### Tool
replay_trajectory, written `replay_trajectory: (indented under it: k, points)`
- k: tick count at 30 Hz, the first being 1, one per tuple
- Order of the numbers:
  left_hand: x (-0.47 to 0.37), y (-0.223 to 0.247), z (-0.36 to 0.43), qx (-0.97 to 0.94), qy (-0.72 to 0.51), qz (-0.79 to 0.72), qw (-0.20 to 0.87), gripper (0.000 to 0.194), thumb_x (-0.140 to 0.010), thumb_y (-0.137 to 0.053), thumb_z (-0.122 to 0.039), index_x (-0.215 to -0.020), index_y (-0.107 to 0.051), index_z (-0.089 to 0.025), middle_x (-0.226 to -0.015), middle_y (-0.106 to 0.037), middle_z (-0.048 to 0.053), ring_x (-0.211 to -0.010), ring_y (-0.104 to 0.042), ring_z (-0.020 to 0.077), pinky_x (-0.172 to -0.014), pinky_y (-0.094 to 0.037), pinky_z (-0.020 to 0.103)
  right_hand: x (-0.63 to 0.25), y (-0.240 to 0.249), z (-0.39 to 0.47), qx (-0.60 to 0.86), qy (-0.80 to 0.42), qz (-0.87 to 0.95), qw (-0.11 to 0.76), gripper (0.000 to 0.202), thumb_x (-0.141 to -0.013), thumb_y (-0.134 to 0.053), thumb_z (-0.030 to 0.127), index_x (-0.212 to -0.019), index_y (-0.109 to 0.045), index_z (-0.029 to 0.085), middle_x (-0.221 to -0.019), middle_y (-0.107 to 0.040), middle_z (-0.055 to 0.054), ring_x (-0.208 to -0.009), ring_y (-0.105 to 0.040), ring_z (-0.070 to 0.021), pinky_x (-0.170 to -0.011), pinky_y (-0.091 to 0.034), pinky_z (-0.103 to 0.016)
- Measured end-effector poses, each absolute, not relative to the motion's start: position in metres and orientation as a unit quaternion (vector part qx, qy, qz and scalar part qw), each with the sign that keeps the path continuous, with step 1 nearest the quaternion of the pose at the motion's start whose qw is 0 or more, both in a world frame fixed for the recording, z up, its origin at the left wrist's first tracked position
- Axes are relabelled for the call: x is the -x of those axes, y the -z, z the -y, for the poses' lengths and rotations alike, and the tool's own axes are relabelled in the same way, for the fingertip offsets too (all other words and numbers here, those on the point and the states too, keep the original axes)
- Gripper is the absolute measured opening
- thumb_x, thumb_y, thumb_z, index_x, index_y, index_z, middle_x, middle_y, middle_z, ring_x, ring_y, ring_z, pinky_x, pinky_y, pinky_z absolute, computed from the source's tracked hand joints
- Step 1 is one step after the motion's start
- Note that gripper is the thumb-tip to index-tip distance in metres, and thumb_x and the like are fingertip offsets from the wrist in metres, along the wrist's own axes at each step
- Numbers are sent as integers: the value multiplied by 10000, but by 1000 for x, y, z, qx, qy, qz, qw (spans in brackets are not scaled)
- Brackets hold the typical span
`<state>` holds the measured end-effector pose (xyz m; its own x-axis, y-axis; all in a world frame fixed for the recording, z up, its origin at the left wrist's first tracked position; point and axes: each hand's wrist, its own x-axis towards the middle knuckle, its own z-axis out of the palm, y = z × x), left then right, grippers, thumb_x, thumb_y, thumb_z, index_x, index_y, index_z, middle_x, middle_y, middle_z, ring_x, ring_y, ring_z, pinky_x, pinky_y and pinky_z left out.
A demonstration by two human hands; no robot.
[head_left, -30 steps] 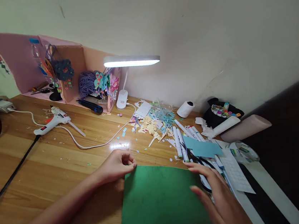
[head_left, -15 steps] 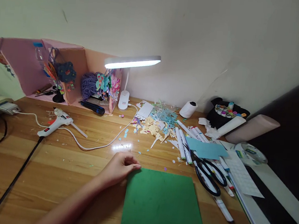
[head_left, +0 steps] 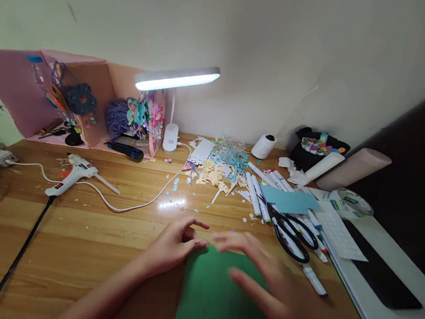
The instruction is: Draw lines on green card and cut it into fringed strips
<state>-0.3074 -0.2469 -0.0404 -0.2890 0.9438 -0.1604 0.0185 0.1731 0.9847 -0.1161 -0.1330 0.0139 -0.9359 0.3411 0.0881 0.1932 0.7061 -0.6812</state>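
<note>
white glue gun (head_left: pixel 72 175) lain on wooden desk (head_left: pixel 85 232) | left hand (head_left: pixel 172 244) loosely curled, top-left corner of flat green paper sheet (head_left: pixel 211 303) pinched | right hand (head_left: pixel 277 295) spread open, blurred, over sheet | black-handled scissors (head_left: pixel 292 232) lain just beyond

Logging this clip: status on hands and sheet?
Left hand pinching green sheet at its far-left corner. Right hand open above it, blurred. Scissors lie just right.
</note>
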Motion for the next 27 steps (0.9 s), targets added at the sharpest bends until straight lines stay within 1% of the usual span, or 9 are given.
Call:
replay_trajectory:
  k: [2, 4, 7, 10, 13, 15, 20, 24, 27]
  points:
    - [303, 40, 246, -379, -531, -606, 456, 383, -765, -665, -367, -1069, -576, -151, -638, -597, -13, -585, -527, 114, -552, -357, 205, 134, -4, 128, 180, -356, 913, 81, 182, -899, -507, 336, -973, -639, 237, -1039, -669, -62, -1003, -593, -237, -860, -452, -348]
    - [297, 40, 244, -336, -554, -604, 464, 416, -734, -687, -403, -1039, -571, -144, -613, -574, -27, -567, -508, 108, -540, -351, 201, 147, 7, 124, 216, -372, 901, 60, 195, -907, -497, 325, -879, -648, 205, -904, -689, -51, -874, -620, -216, -774, -453, -318]
    - [289, 41, 242, -279, -560, -611, 484, 424, -686, -700, -457, -932, -601, -126, -641, -595, -3, -588, -523, 122, -554, -372, 215, 152, 18, 122, 235, -405, 883, 46, 207, -901, -514, 319, -789, -634, 193, -796, -688, -24, -775, -619, -187, -684, -433, -273]
    - [282, 38, 243, -274, -528, -637, 490, 359, -694, -662, -468, -746, -633, -115, -663, -606, 31, -618, -529, 143, -560, -378, 232, 148, 21, 123, 226, -405, 883, 70, 188, -899, -517, 295, -779, -619, 192, -777, -676, -18, -765, -610, -176, -677, -424, -263]
    - [279, 34, 244, -290, -509, -668, 459, 307, -707, -621, -432, -644, -626, -132, -600, -567, 13, -591, -499, 142, -529, -348, 229, 143, 24, 123, 191, -379, 901, 90, 158, -896, -518, 267, -791, -612, 196, -773, -668, -19, -749, -604, -173, -768, -433, -298]
    - [280, 32, 244, -308, -501, -678, 441, 270, -711, -598, -395, -617, -621, -143, -582, -554, 5, -589, -490, 140, -529, -340, 227, 141, 27, 123, 175, -359, 910, 109, 149, -894, -519, 253, -794, -615, 197, -761, -667, -27, -736, -596, -178, -801, -434, -327]
    - [283, 28, 242, -325, -463, -681, 465, 245, -696, -572, -359, -606, -638, -142, -556, -561, 10, -549, -485, 135, -516, -345, 235, 137, 29, 124, 135, -314, 924, 173, 175, -897, -498, 215, -767, -616, 202, -709, -670, -44, -708, -567, -193, -727, -446, -330]
    - [286, 26, 241, -307, -457, -674, 492, 233, -656, -605, -356, -593, -658, -138, -572, -620, 27, -546, -529, 136, -532, -383, 240, 134, 29, 125, 120, -302, 928, 180, 171, -899, -500, 207, -773, -616, 202, -697, -672, -35, -688, -559, -184, -718, -438, -320]
    - [298, 23, 242, -283, -468, -668, 504, 227, -629, -653, -362, -582, -655, -141, -567, -649, 35, -531, -558, 133, -529, -406, 234, 131, 28, 120, 131, -300, 927, 185, 170, -896, -506, 207, -765, -614, 196, -693, -662, -41, -689, -558, -185, -670, -427, -305]
